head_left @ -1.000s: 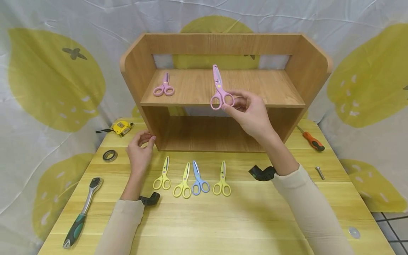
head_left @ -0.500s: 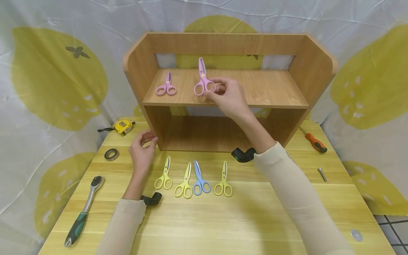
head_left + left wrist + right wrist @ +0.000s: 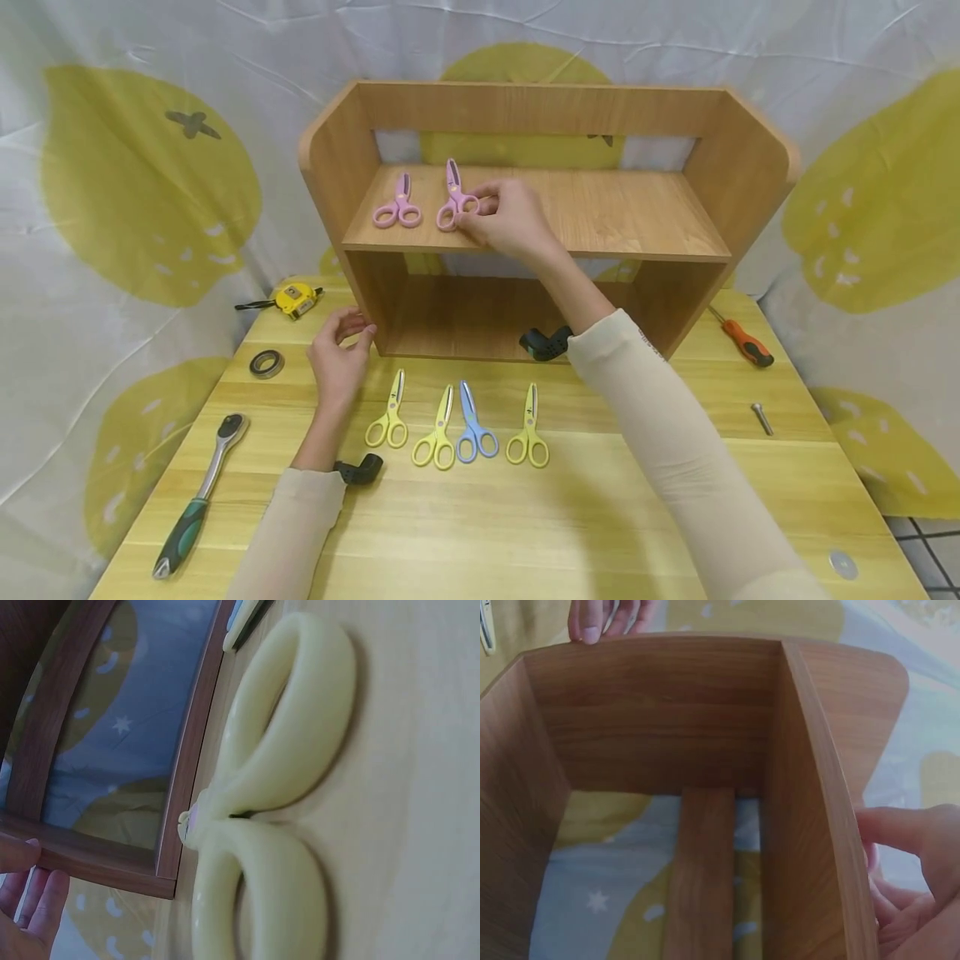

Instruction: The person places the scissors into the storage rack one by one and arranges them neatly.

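A wooden two-level shelf unit stands at the back of the table. On its upper board lies one pink pair of scissors. My right hand pinches the handle of a second pink pair of scissors, lowered onto the board just right of the first. My left hand rests with fingertips against the shelf's lower left corner, holding nothing. Three yellow scissors and one blue pair lie in a row before the shelf. The left wrist view fills with a yellow scissor handle.
A ratchet wrench, a black ring and a yellow tape measure lie at the left. An orange screwdriver, a bolt and a washer lie at the right. A printed cloth hangs behind.
My right hand carried the pink scissors leftward and down, from in front of the shelf onto the upper board beside the first pink pair. The left hand stayed put.
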Tool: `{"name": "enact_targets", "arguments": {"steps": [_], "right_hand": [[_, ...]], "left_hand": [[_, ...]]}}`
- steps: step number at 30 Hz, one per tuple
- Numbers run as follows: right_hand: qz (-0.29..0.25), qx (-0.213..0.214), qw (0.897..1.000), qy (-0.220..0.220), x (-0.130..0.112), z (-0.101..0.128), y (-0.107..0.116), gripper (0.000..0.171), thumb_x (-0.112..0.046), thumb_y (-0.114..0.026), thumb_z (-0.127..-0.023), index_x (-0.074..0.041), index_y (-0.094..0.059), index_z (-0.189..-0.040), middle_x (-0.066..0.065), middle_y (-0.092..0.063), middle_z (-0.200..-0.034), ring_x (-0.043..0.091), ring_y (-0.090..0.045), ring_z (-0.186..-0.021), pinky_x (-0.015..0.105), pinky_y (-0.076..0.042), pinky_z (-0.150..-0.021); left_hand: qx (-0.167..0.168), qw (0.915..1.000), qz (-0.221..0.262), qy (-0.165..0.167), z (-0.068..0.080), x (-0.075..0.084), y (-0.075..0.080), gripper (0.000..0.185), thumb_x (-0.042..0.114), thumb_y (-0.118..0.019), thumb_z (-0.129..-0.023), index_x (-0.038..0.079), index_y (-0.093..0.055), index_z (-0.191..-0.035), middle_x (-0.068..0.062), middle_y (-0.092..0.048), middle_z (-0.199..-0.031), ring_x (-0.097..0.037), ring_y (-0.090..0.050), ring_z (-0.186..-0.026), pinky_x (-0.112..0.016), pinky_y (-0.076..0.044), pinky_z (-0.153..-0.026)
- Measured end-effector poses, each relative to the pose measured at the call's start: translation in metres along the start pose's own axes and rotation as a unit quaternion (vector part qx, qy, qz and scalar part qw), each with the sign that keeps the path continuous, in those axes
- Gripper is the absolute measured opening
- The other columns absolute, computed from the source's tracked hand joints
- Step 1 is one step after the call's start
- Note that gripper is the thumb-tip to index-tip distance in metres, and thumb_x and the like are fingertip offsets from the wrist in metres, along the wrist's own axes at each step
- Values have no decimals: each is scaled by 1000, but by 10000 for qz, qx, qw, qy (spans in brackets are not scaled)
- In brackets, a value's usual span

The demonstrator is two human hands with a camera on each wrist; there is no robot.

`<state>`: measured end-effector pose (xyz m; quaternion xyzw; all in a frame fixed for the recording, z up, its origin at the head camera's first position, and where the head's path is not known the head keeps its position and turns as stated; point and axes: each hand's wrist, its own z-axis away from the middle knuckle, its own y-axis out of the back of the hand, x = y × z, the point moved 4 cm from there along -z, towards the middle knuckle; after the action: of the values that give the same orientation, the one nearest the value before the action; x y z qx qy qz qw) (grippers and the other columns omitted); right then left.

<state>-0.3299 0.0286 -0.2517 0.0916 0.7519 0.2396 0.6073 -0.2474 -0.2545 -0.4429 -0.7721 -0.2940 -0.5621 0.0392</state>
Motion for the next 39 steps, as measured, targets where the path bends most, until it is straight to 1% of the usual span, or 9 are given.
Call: {"name": "enact_targets", "arguments": {"steps": [3, 7, 11, 15, 19, 24, 27, 33, 39], "right_hand": [[470, -28, 9987, 203, 0, -2, -3, 41, -28, -79, -92, -4, -70, -125, 5, -73, -95, 11, -60, -78, 21, -47, -62], [1191, -46, 9925, 280, -3, -4, -7, 40, -35, -76, -94, -8, -73, -123, 4, -72, -107, 14, -60, -97, 25, -49, -75], [1403, -106, 9897, 255, -5, -3, -7, 40, -34, -74, -95, -7, -73, -125, 5, -74, -116, 16, -62, -106, 29, -51, -84], [1381, -158, 9900, 236, -5, -1, -4, 43, -34, -74, -94, -7, -71, -127, 6, -73, -121, 18, -62, -113, 33, -53, -92], [1363, -169, 9902, 260, -4, 4, 1, 54, -36, -75, -93, -7, -64, -138, 8, -68, -132, 21, -61, -124, 36, -52, -103], [1082, -117, 9936, 290, -1, 17, 9, 60, -37, -77, -92, -10, -60, -143, 6, -64, -132, 20, -60, -116, 35, -54, -94], [813, -9, 9958, 413, 3, 30, 18, 58, -36, -79, -91, -11, -62, -141, 5, -64, -131, 19, -59, -110, 35, -53, -89], [265, 312, 9966, 715, 15, 67, 35, 54, -31, -81, -90, -10, -64, -137, 5, -65, -124, 19, -60, -106, 34, -53, -94], [51, 486, 9938, 995, 35, 103, 45, 48, -24, -81, -91, -10, -65, -135, 7, -67, -125, 23, -61, -109, 39, -53, -93]], "left_hand": [[0, 10000, 29, -6, 0, 1, 1, 31, 5, -79, -90, 10, -71, -120, -11, -77, -109, -25, -73, -101, -12, -57, -77], [36, 10000, 39, -31, -1, 1, 0, 31, 5, -78, -90, 9, -72, -120, -11, -77, -109, -26, -74, -101, -11, -57, -76], [39, 10000, 40, -1, -2, 0, -1, 32, 5, -77, -91, 8, -71, -122, -13, -77, -111, -27, -73, -102, -12, -58, -78], [5, 10000, 73, 26, -1, 1, -2, 31, 6, -77, -91, 9, -71, -121, -12, -77, -111, -26, -73, -102, -12, -58, -78], [4, 10000, 54, -2, -2, 1, -4, 30, 6, -78, -91, 8, -71, -120, -12, -77, -110, -25, -73, -102, -12, -58, -77], [36, 10000, 43, -24, -4, 1, -5, 29, 6, -78, -91, 9, -71, -119, -11, -77, -108, -24, -74, -100, -12, -58, -77], [42, 10000, 9, -14, -4, 1, -7, 29, 5, -77, -91, 8, -71, -119, -12, -77, -108, -21, -74, -99, -12, -58, -77], [72, 10000, -35, 57, -3, 0, -6, 30, 3, -77, -90, 8, -71, -119, -13, -76, -108, -11, -72, -95, -11, -57, -76], [74, 10000, 19, 28, -4, 0, -5, 30, 7, -78, -91, 7, -70, -120, -13, -76, -108, -13, -73, -96, -10, -57, -76]]}}
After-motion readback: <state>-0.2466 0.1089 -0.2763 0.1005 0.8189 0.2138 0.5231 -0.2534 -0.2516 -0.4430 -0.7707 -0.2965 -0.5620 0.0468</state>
